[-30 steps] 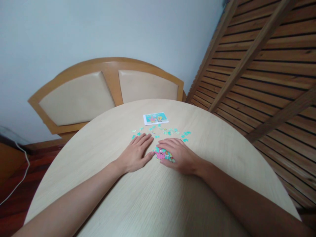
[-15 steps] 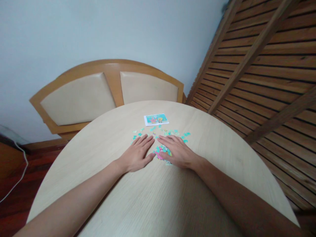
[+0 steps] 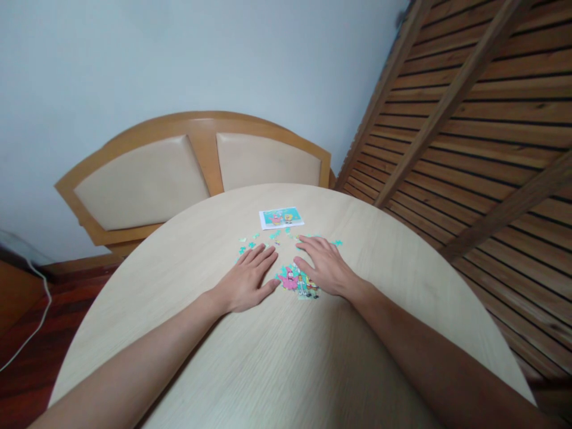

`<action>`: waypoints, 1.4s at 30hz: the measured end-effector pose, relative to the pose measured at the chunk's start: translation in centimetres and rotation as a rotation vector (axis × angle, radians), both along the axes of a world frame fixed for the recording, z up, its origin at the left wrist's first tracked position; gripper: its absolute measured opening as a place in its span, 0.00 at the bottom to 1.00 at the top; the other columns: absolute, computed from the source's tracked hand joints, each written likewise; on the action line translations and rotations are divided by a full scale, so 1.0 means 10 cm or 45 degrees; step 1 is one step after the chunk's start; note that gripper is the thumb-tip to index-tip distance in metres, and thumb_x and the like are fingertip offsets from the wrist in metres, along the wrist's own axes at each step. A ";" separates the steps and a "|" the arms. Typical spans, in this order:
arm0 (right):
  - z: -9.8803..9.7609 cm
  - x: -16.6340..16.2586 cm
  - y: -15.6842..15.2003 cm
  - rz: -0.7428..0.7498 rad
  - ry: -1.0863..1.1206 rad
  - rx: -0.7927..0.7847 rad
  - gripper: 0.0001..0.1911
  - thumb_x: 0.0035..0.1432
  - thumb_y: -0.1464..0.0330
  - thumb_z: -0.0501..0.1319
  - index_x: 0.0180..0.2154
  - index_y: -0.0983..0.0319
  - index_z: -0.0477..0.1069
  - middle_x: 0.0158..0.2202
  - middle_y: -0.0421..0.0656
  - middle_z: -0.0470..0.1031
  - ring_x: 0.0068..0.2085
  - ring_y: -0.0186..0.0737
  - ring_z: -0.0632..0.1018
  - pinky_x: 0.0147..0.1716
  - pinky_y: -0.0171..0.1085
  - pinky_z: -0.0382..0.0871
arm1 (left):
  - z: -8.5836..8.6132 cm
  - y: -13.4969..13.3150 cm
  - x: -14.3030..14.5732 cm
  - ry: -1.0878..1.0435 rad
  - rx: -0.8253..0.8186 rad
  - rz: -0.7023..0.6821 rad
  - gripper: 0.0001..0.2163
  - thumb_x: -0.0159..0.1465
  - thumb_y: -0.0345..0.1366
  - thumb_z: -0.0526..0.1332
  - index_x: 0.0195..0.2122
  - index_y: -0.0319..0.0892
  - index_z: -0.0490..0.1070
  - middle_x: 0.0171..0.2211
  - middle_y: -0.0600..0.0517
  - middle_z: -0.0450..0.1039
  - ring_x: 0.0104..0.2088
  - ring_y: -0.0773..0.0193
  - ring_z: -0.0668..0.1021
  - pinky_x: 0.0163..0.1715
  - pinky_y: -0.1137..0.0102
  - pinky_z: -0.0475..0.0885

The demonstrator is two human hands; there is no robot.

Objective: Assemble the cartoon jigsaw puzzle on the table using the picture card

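A partly joined cartoon jigsaw (image 3: 298, 282) lies on the round pale wooden table (image 3: 277, 357). My left hand (image 3: 247, 279) rests flat just left of it, fingers stretched out, thumb touching the puzzle's edge. My right hand (image 3: 322, 265) lies flat to the puzzle's right and beyond it, fingers spread over several loose teal pieces (image 3: 254, 243). Neither hand holds anything. Farther back sits the small reference picture (image 3: 281, 217).
A wooden bench with two beige padded back panels (image 3: 187, 173) stands behind the table against the pale wall. Slatted wooden panelling (image 3: 473, 131) fills the right side. A white cable (image 3: 31, 322) runs over the dark floor at left.
My right hand has slid forward and to the right off the joined puzzle, uncovering it, and now covers the loose pieces. My left hand has hardly moved.
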State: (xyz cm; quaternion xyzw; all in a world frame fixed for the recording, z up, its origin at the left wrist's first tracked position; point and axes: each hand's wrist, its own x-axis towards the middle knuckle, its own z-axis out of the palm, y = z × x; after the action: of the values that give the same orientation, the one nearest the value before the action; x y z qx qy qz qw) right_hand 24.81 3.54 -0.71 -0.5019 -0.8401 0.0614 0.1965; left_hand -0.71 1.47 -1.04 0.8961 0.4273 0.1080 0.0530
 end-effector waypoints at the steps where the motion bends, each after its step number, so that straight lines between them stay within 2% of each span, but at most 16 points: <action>1: -0.02 0.00 0.02 0.012 -0.006 -0.036 0.32 0.71 0.50 0.46 0.64 0.62 0.66 0.69 0.49 0.62 0.67 0.56 0.62 0.64 0.57 0.55 | 0.00 0.00 0.00 -0.003 -0.001 0.000 0.31 0.73 0.53 0.50 0.70 0.38 0.56 0.71 0.41 0.53 0.72 0.43 0.53 0.68 0.44 0.53; 3: -0.05 0.00 0.04 0.022 -0.021 -0.100 0.34 0.71 0.49 0.44 0.68 0.60 0.59 0.71 0.47 0.59 0.69 0.58 0.59 0.65 0.59 0.53 | 0.01 0.00 0.01 -0.012 -0.002 0.002 0.31 0.73 0.53 0.50 0.70 0.38 0.56 0.71 0.41 0.53 0.72 0.43 0.53 0.68 0.44 0.53; 5: -0.07 0.00 0.07 0.019 -0.030 -0.134 0.34 0.71 0.48 0.43 0.69 0.59 0.58 0.71 0.46 0.57 0.70 0.58 0.57 0.66 0.60 0.51 | 0.02 -0.01 0.02 -0.005 -0.005 0.007 0.31 0.73 0.54 0.50 0.70 0.38 0.56 0.71 0.41 0.53 0.72 0.44 0.53 0.68 0.45 0.52; 9: -0.06 0.01 0.07 0.031 -0.018 -0.142 0.33 0.71 0.48 0.44 0.67 0.58 0.60 0.69 0.47 0.62 0.70 0.58 0.58 0.66 0.60 0.48 | 0.03 -0.01 0.02 0.020 -0.006 0.013 0.32 0.73 0.54 0.49 0.70 0.37 0.56 0.72 0.40 0.52 0.72 0.43 0.52 0.68 0.44 0.52; 14: 0.01 0.00 0.00 0.217 0.012 -0.082 0.28 0.72 0.51 0.48 0.63 0.58 0.66 0.65 0.48 0.69 0.69 0.56 0.59 0.66 0.61 0.45 | 0.00 0.00 -0.01 0.017 0.015 0.008 0.32 0.73 0.55 0.49 0.70 0.39 0.55 0.72 0.42 0.51 0.72 0.43 0.53 0.68 0.45 0.52; 20: 0.09 -0.10 -0.13 0.376 -0.026 -0.096 0.29 0.70 0.50 0.52 0.63 0.58 0.67 0.66 0.49 0.66 0.69 0.57 0.59 0.66 0.62 0.43 | -0.02 0.01 -0.01 -0.029 0.031 0.030 0.30 0.73 0.53 0.50 0.70 0.40 0.55 0.71 0.42 0.53 0.72 0.45 0.54 0.68 0.46 0.54; 24: 0.11 -0.12 -0.16 0.405 -0.020 -0.057 0.28 0.70 0.50 0.52 0.62 0.58 0.68 0.66 0.49 0.67 0.68 0.55 0.62 0.66 0.60 0.45 | -0.01 0.01 -0.01 -0.045 0.037 0.026 0.30 0.73 0.52 0.51 0.71 0.42 0.54 0.71 0.42 0.53 0.72 0.44 0.54 0.68 0.45 0.55; 30: 0.06 -0.07 -0.13 0.461 0.041 0.014 0.25 0.69 0.51 0.55 0.58 0.59 0.71 0.60 0.49 0.73 0.62 0.49 0.68 0.64 0.54 0.51 | 0.01 0.01 -0.02 0.022 0.020 0.003 0.30 0.73 0.52 0.51 0.71 0.41 0.55 0.72 0.45 0.52 0.72 0.42 0.53 0.68 0.45 0.54; 38: 0.03 -0.06 -0.13 0.445 0.081 0.063 0.25 0.64 0.52 0.61 0.56 0.59 0.72 0.55 0.48 0.75 0.59 0.50 0.70 0.63 0.53 0.54 | -0.01 0.00 -0.04 0.049 0.041 -0.010 0.31 0.73 0.53 0.50 0.72 0.42 0.52 0.72 0.45 0.51 0.72 0.42 0.53 0.68 0.45 0.52; 42: 0.02 -0.06 -0.13 0.443 0.104 0.070 0.23 0.64 0.52 0.61 0.54 0.58 0.73 0.53 0.47 0.76 0.58 0.49 0.71 0.62 0.51 0.56 | 0.05 0.06 0.00 0.144 0.030 -0.014 0.33 0.72 0.56 0.49 0.72 0.43 0.50 0.73 0.46 0.47 0.72 0.41 0.50 0.68 0.45 0.49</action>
State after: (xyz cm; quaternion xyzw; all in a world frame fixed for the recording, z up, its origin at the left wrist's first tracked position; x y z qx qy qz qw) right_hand 24.23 2.21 -0.50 -0.3406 -0.9069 0.0918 0.2303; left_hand -0.72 2.09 -0.57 0.9036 0.4234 0.0620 0.0188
